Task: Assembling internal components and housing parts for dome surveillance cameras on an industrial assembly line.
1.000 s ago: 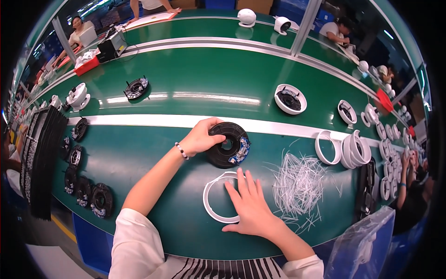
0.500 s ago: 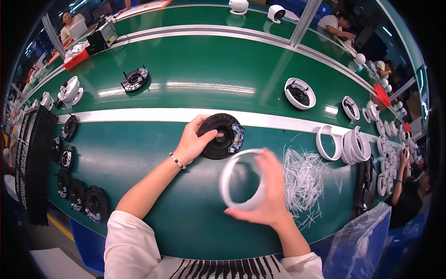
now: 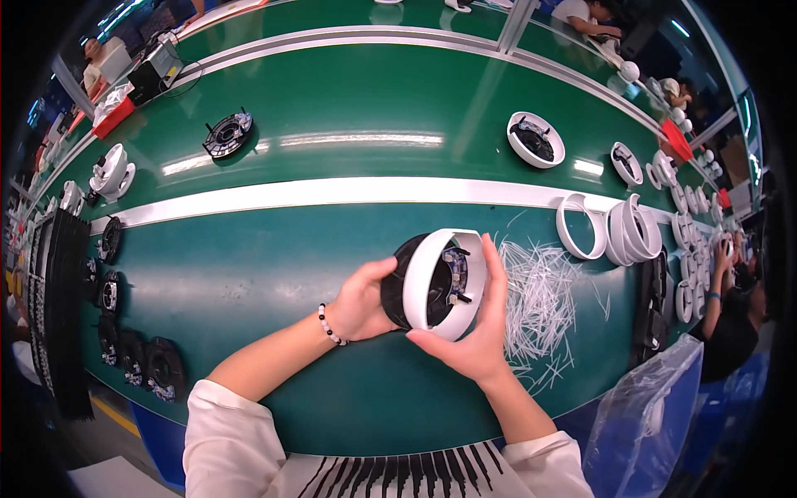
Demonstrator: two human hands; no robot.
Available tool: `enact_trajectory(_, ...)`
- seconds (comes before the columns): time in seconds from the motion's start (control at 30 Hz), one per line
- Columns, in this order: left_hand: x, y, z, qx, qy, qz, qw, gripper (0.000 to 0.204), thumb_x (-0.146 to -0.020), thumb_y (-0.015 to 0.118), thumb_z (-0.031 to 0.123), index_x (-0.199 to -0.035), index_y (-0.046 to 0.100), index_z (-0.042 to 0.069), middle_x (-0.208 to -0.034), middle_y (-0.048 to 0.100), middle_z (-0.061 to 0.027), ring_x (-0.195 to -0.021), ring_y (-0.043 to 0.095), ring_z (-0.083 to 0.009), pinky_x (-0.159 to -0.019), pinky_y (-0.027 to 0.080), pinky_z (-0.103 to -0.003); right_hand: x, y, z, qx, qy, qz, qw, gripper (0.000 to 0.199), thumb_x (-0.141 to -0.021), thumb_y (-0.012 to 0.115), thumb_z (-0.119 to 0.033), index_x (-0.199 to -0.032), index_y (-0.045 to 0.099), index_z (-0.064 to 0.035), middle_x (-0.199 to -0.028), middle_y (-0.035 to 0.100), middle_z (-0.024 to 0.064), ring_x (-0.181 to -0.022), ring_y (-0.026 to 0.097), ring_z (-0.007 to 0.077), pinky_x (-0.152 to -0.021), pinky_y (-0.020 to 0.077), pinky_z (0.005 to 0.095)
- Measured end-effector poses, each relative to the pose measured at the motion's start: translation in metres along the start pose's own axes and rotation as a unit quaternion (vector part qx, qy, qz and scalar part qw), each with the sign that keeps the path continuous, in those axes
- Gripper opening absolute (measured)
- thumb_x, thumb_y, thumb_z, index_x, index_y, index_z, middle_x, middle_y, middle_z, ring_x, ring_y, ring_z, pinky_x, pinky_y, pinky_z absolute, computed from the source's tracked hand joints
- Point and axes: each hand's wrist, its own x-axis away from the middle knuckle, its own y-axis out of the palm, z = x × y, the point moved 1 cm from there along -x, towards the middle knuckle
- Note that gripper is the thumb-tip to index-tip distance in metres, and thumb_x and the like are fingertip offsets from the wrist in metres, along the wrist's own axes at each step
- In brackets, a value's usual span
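Observation:
My left hand (image 3: pixel 365 303) grips the rim of a round black base (image 3: pixel 398 278), which carries a blue circuit board (image 3: pixel 456 274) and short black posts. Around the posts and board sits a white plastic ring (image 3: pixel 425 282), tilted against the base's face. My right hand (image 3: pixel 481 332) is closed on the ring's right side, thumb below and fingers behind. Through the ring's opening the board and part of the black disc show. Both parts are held above the green table, in front of me. Whether the ring is fully seated cannot be told.
Right of my hands lies a pile of thin white strips (image 3: pixel 540 303), with several white rings (image 3: pixel 627 232) behind it. Black bases (image 3: pixel 164 369) line the left edge beside a black rack (image 3: pixel 62 311). On the far belt are another base (image 3: pixel 228 135) and a ringed one (image 3: pixel 535 139).
The right hand has brought the white ring up and left onto the black base. The left hand has turned the base to face right and shifted its grip to the rim.

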Motion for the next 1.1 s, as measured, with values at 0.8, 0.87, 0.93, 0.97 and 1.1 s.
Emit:
enact_trajectory(0.8, -0.005, 0.001, 0.000, -0.062, -0.029, 0.098, 0.993, 0.074, -0.077, 0.022, 0.065, -0.124, 0.035, 0.009, -0.121, 0.041, -0.0100, -0.111, 0.041, -0.0223, -0.094, 0.034, -0.038, -0.003, 0.017, 0.001, 0.128, -0.066, -0.067, 0.987, 0.107, -0.046, 0.078, -0.038, -0.123, 0.019, 0.0067, -0.125, 0.022, 0.0287, -0.114, 0.026, 0.0422, -0.091, 0.0233, 0.0491)
enact_trajectory(0.87, -0.002, -0.005, 0.000, -0.035, -0.024, 0.084, 0.996, 0.068, -0.079, 0.027, 0.061, -0.122, 0.036, 0.009, -0.120, 0.043, -0.0097, -0.108, 0.043, -0.0214, -0.092, 0.036, -0.037, -0.003, 0.018, 0.002, 0.130, -0.070, -0.073, 0.986, 0.107, -0.046, 0.078, -0.038, -0.123, 0.019, 0.0067, -0.125, 0.023, 0.0286, -0.113, 0.027, 0.0421, -0.091, 0.0237, 0.0492)
enact_trajectory(0.93, 0.000, -0.013, -0.003, -0.009, -0.018, 0.070, 0.997, 0.062, -0.081, 0.032, 0.056, -0.121, 0.037, 0.008, -0.118, 0.044, -0.0093, -0.106, 0.045, -0.0205, -0.090, 0.038, -0.036, -0.003, 0.019, 0.002, 0.127, -0.071, -0.075, 0.987, 0.106, -0.046, 0.078, -0.037, -0.123, 0.019, 0.0061, -0.125, 0.023, 0.0282, -0.112, 0.028, 0.0421, -0.090, 0.0246, 0.0496)
enact_trajectory(0.97, 0.000, -0.017, -0.005, -0.003, -0.005, 0.074, 0.997, 0.058, -0.081, 0.036, 0.051, -0.119, 0.039, 0.008, -0.115, 0.046, -0.0097, -0.104, 0.047, -0.0204, -0.088, 0.040, -0.036, -0.003, 0.021, 0.002, 0.126, -0.071, -0.076, 0.987, 0.106, -0.046, 0.078, -0.037, -0.123, 0.019, 0.0061, -0.125, 0.023, 0.0282, -0.112, 0.028, 0.0421, -0.090, 0.0246, 0.0496)
enact_trajectory(1.1, 0.004, -0.017, -0.008, 0.031, 0.028, 0.073, 0.996, 0.050, -0.079, 0.045, 0.039, -0.115, 0.042, 0.006, -0.109, 0.050, -0.0106, -0.096, 0.051, -0.0204, -0.084, 0.043, -0.035, 0.004, 0.031, 0.002, 0.137, -0.059, -0.058, 0.987, 0.108, -0.046, 0.078, -0.038, -0.124, 0.017, 0.0046, -0.127, 0.021, 0.0264, -0.115, 0.024, 0.0411, -0.092, 0.0229, 0.0482)
